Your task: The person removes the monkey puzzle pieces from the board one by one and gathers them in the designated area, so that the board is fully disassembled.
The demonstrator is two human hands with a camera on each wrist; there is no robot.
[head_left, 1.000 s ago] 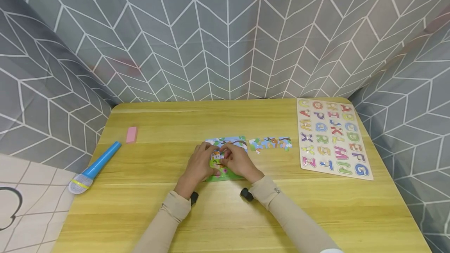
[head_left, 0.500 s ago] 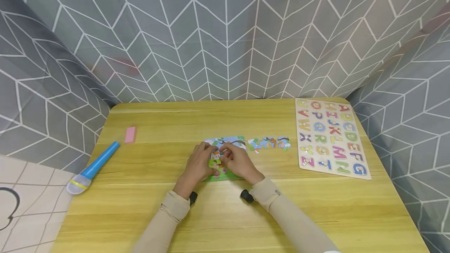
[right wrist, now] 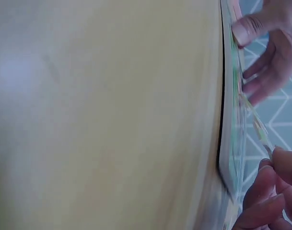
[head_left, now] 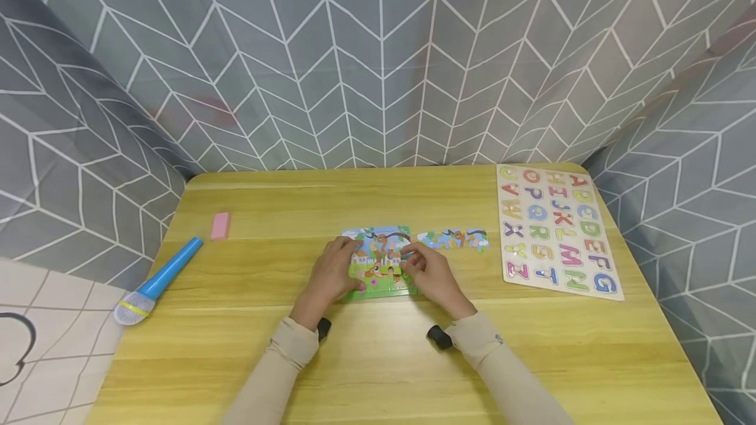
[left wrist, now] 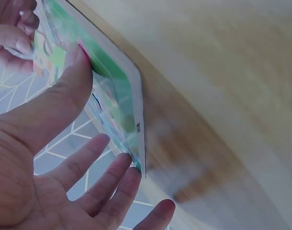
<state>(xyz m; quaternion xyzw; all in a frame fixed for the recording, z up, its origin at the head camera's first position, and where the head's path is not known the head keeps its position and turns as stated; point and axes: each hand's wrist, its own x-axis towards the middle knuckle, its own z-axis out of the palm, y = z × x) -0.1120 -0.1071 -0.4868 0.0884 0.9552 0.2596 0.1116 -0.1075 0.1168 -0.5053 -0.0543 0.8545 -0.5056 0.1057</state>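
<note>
A jigsaw puzzle board [head_left: 386, 292] with a green border and a cartoon animal and house scene lies at the middle of the table. My left hand [head_left: 331, 274] rests at its left side, thumb on the picture and the fairly straight fingers along the edge in the left wrist view. Over the board's right side, my right hand [head_left: 434, 274] pinches a small puzzle piece [right wrist: 261, 130] between thumb and fingers. The right wrist view shows that piece tilted, its lower end close at the picture's surface. Fingers partly cover both sides of the picture.
Several joined puzzle pieces [head_left: 453, 239] form a strip just right of the board. A wooden alphabet board [head_left: 558, 231] lies at the right. At the left are a pink block [head_left: 220, 226] and a blue toy microphone [head_left: 159, 283]. A grey patterned curtain [head_left: 378, 64] hangs behind the table.
My right hand has moved right from the middle of the puzzle board to its right side, uncovering more of the picture. The left hand has stayed nearly still at the left edge.
</note>
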